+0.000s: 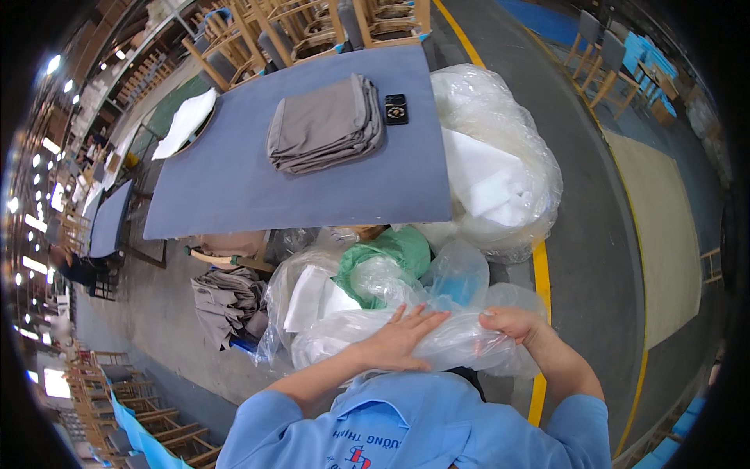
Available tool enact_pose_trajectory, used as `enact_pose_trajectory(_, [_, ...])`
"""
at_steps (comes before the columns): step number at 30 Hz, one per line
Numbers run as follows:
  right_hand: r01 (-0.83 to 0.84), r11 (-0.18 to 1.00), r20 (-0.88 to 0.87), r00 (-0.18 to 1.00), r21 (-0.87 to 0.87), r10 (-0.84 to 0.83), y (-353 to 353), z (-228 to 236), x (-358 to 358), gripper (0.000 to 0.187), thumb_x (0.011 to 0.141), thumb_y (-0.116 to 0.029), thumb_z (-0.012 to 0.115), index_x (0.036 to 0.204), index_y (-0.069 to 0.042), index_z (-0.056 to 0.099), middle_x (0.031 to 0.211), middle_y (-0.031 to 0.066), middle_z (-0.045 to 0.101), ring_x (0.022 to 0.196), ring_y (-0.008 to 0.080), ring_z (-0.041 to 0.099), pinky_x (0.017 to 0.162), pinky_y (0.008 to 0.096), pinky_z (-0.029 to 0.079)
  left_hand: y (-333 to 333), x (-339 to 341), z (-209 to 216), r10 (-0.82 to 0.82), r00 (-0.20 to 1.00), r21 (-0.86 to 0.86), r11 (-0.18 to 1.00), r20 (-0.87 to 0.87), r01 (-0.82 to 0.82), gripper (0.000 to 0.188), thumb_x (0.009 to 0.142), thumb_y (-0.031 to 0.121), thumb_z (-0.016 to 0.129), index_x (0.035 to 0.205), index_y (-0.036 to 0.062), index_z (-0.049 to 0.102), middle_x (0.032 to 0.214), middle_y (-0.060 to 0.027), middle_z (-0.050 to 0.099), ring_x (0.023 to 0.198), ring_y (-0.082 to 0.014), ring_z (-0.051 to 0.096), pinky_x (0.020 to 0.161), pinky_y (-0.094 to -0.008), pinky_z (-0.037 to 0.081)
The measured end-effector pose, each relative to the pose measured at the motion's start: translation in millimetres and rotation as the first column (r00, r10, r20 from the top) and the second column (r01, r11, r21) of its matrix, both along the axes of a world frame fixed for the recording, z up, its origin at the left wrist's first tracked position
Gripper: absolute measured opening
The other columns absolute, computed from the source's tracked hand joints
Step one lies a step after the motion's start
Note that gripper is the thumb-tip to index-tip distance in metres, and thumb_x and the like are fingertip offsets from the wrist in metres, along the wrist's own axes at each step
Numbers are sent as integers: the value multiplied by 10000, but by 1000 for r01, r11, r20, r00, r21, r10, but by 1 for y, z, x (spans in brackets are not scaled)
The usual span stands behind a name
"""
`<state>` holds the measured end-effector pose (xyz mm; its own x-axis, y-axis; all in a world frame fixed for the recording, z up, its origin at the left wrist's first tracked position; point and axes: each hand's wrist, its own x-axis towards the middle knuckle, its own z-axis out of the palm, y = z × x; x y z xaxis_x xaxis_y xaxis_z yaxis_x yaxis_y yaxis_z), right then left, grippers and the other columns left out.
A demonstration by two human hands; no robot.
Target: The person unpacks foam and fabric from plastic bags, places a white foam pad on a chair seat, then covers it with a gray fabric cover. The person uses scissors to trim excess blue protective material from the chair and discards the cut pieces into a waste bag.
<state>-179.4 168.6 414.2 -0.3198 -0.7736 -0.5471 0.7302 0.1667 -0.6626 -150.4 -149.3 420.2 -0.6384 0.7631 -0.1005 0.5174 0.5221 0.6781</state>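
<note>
Closest to the camera, the person in a light blue shirt held a clear plastic bag stuffed with white foam pieces (406, 344) against the chest. The left hand (402, 340) lay flat on top of the bag, fingers spread and pressing down, not closed around anything. The right hand (512, 322) was curled over the bag's right end, gripping a bunch of the crinkled plastic film.

Just beyond the bag sat a heap of other sacks on the floor: a clear plastic sack of folded white sheets (312, 297), a crumpled green plastic bag (394, 254) and a pale blue translucent bag (461, 273), all touching one another. To their left, a pile of folded grey-brown fabric covers (226, 301) lay on the grey concrete floor (586, 234), near the bench's edge.

Farther off stood the bench with a blue-grey top (234, 187). On it rested a neat stack of folded taupe fabric covers (324, 125), with a small black rectangular device (396, 109) just beside the stack's right edge. A white sheet (185, 121) lay at the bench's far left corner. A large clear plastic sack of white foam blocks (492, 156) leaned against the bench's right side, beside a yellow floor line (539, 266). Wooden chair frames (312, 31) were stacked behind the bench.
</note>
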Motion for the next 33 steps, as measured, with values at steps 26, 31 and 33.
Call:
enact_pose_trajectory(26, [-227,760,0,958,609,286,-60,-193,-259,473,936,-293,744,1327,-39,664,1287,117,685,1160,250,624,973,363,488,-18,-81,-183,591,527,-284,785,611,-551,1069,812,516,798,1631,119,237,1491,-304,496,1350,-369,553,1088,-516,461])
enact_pose_trajectory(31, [-118,766,-44,981,631,188,-17,-288,-309,606,897,-315,768,1411,-43,596,1376,134,637,1243,264,587,1022,396,471,44,-100,-202,-248,-523,-404,404,815,-821,340,1009,195,603,1292,9,573,1151,-189,720,1051,-297,720,919,-427,601])
enact_pose_trajectory(33, [-28,763,-87,990,645,110,-4,-339,-321,583,881,-277,774,1396,-61,609,1417,146,613,1261,279,591,1038,402,475,51,-134,-212,33,-415,-404,309,909,-861,307,969,98,593,1268,30,587,1032,-164,726,907,-257,727,764,-386,602])
